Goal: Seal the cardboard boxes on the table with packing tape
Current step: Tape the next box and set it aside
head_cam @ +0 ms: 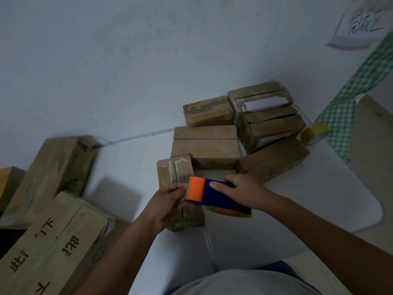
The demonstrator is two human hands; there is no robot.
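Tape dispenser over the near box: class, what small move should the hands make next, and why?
Probably draw the tape end down onto the small cardboard box: the left hand pinches at the tape dispenser's orange end, the right hand grips it, and the centre seam looks open.

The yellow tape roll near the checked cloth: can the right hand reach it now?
Probably not at once. The right hand is gripping the tape dispenser, and the yellow tape roll lies beyond a tilted box; the table beside that box looks free.
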